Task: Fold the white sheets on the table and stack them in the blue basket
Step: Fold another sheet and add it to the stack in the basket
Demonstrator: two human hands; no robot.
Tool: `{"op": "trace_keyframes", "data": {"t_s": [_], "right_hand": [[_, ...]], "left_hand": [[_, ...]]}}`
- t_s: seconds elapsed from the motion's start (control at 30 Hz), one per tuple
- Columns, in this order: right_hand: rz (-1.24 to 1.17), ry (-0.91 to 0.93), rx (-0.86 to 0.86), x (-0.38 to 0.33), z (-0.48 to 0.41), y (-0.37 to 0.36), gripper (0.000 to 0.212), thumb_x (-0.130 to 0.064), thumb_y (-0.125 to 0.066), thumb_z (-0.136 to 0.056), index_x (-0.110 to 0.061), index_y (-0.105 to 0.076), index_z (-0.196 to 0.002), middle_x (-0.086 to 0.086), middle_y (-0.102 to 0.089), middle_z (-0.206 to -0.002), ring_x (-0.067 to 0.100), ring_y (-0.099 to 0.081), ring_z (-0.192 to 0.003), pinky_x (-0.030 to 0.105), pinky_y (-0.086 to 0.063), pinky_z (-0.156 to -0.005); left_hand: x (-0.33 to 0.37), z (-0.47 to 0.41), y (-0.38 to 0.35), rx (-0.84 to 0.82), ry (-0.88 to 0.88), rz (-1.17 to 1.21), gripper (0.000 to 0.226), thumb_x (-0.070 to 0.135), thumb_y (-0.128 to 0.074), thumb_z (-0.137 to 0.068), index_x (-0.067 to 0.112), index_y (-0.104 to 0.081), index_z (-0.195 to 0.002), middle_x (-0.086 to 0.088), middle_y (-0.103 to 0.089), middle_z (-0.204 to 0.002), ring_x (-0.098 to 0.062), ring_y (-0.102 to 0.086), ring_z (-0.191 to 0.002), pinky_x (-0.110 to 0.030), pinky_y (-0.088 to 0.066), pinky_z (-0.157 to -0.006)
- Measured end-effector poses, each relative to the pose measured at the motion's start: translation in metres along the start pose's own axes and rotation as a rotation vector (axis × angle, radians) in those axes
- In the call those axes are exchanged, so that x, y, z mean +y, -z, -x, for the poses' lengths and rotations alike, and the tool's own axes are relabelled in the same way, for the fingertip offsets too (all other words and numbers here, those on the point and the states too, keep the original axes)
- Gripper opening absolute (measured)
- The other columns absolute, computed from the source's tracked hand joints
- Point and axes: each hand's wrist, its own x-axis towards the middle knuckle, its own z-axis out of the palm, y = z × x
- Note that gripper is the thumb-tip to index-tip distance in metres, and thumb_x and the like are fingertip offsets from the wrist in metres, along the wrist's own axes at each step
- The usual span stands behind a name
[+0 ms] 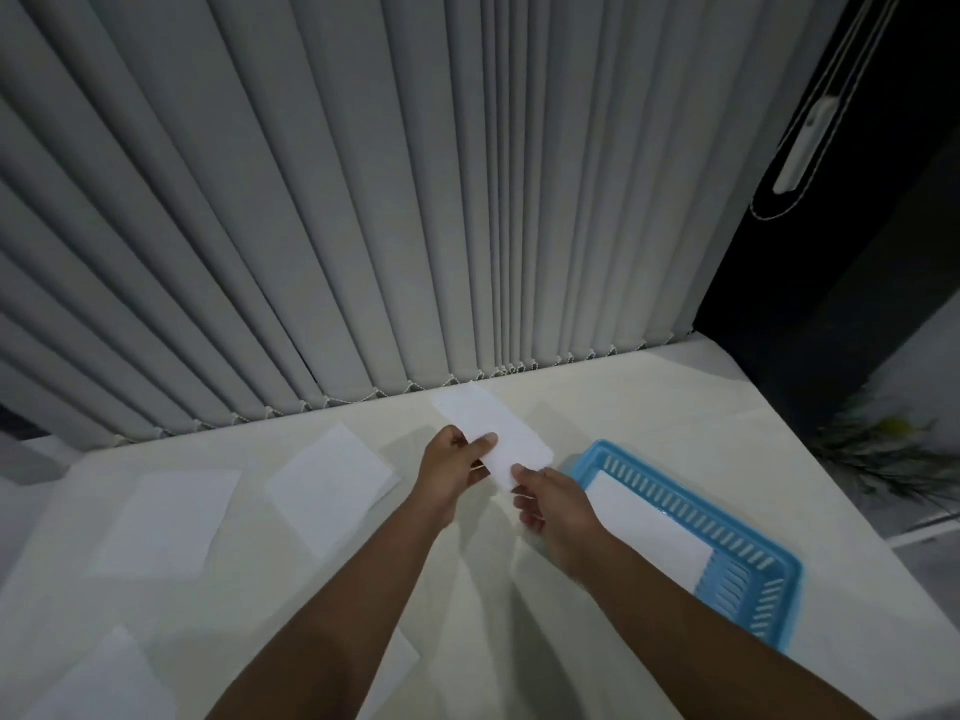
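A folded white sheet [493,431] is held up above the table, a long narrow strip pointing away from me. My left hand [453,472] pinches its left edge with thumb on top. My right hand [553,506] pinches its near end. To the right lies the blue basket [748,550] with a folded white sheet [644,527] lying flat inside. Unfolded white sheets lie on the table at the left: one [330,485] near the middle, one [166,522] further left, one [104,678] at the near left corner. Another [400,667] peeks out from under my left forearm.
The cream table [649,402] runs back to grey vertical blinds [363,200]. Its right edge falls off beside the basket, with a dark wall and a plant [883,449] beyond.
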Motion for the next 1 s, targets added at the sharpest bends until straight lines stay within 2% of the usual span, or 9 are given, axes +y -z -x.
{"op": "trace_keyframes", "data": {"t_s": [0.1,0.23,0.33,0.4,0.57,0.67,0.77,0.83,1.0], "right_hand": [[0.114,0.091,0.028,-0.003,0.009,0.017,0.022,-0.017,-0.068,-0.086,-0.010,-0.054,-0.070,0.005,-0.057,-0.061,0.009,-0.049,-0.050,0.019,-0.042,-0.049],[0.210,0.161,0.013,0.000,0.020,0.041,0.025,-0.016,-0.070,-0.084,-0.008,-0.053,-0.067,0.005,-0.056,-0.058,0.010,-0.045,-0.048,0.021,-0.040,-0.053],[0.059,0.110,0.027,0.002,0.026,0.052,0.019,-0.017,-0.069,-0.085,-0.009,-0.057,-0.073,0.006,-0.055,-0.062,0.015,-0.047,-0.058,0.027,-0.041,-0.062],[-0.035,0.085,0.051,0.002,0.028,0.059,0.024,-0.016,-0.069,-0.086,-0.011,-0.055,-0.067,0.005,-0.052,-0.058,0.015,-0.045,-0.054,0.029,-0.039,-0.062],[0.137,0.209,0.256,0.002,0.034,0.085,0.037,-0.016,-0.069,-0.084,-0.012,-0.048,-0.054,0.003,-0.049,-0.052,0.016,-0.041,-0.049,0.027,-0.038,-0.057],[0.223,0.291,0.356,0.006,0.040,0.101,0.028,-0.019,-0.070,-0.083,-0.004,-0.057,-0.063,0.007,-0.052,-0.060,0.018,-0.044,-0.057,0.029,-0.037,-0.062],[0.223,0.348,0.453,0.012,0.043,0.114,0.031,-0.021,-0.071,-0.082,-0.010,-0.054,-0.058,0.003,-0.049,-0.056,0.015,-0.042,-0.054,0.029,-0.032,-0.056],[0.239,0.371,0.521,0.014,0.044,0.122,0.030,-0.023,-0.071,-0.082,-0.009,-0.056,-0.060,0.003,-0.052,-0.058,0.015,-0.045,-0.055,0.030,-0.035,-0.058],[0.279,0.381,0.619,0.020,0.043,0.140,0.030,-0.023,-0.065,-0.087,-0.013,-0.056,-0.060,0.003,-0.054,-0.059,0.019,-0.049,-0.061,0.031,-0.037,-0.059]], "left_hand": [[-0.009,0.010,-0.005,0.022,0.017,0.050,0.022,0.024,-0.062,-0.090,0.013,-0.052,-0.075,-0.007,-0.070,-0.087,-0.020,-0.068,-0.080,-0.031,-0.058,-0.073],[-0.013,0.016,-0.008,0.052,0.044,0.203,0.010,0.021,-0.060,-0.092,0.012,-0.065,-0.090,-0.007,-0.073,-0.090,-0.017,-0.070,-0.080,-0.028,-0.056,-0.074],[-0.018,0.022,-0.022,0.049,0.048,0.271,0.006,0.016,-0.063,-0.090,0.011,-0.066,-0.092,-0.006,-0.073,-0.092,-0.014,-0.072,-0.076,-0.025,-0.057,-0.070],[-0.024,0.028,-0.035,0.051,0.053,0.304,0.008,0.015,-0.064,-0.089,0.010,-0.067,-0.094,-0.005,-0.074,-0.091,-0.013,-0.072,-0.076,-0.024,-0.058,-0.067],[-0.034,0.033,-0.057,0.097,0.069,0.312,0.009,0.017,-0.065,-0.088,0.011,-0.066,-0.095,-0.003,-0.073,-0.087,-0.012,-0.070,-0.076,-0.022,-0.057,-0.067],[-0.037,0.030,-0.063,0.110,0.071,0.267,0.008,0.016,-0.067,-0.087,0.010,-0.066,-0.093,-0.003,-0.072,-0.085,-0.013,-0.069,-0.074,-0.023,-0.056,-0.069],[-0.044,0.025,-0.069,0.127,0.038,0.106,0.006,0.017,-0.067,-0.086,0.012,-0.066,-0.089,-0.003,-0.072,-0.083,-0.012,-0.069,-0.073,-0.023,-0.055,-0.070],[-0.048,0.023,-0.073,0.121,0.008,-0.023,0.013,0.017,-0.067,-0.086,0.009,-0.066,-0.096,-0.005,-0.070,-0.083,-0.014,-0.066,-0.073,-0.027,-0.055,-0.075],[-0.053,0.022,-0.077,-0.044,0.061,-0.126,0.015,0.013,-0.062,-0.089,0.009,-0.062,-0.104,-0.006,-0.067,-0.084,-0.014,-0.062,-0.075,-0.026,-0.053,-0.074]]}}
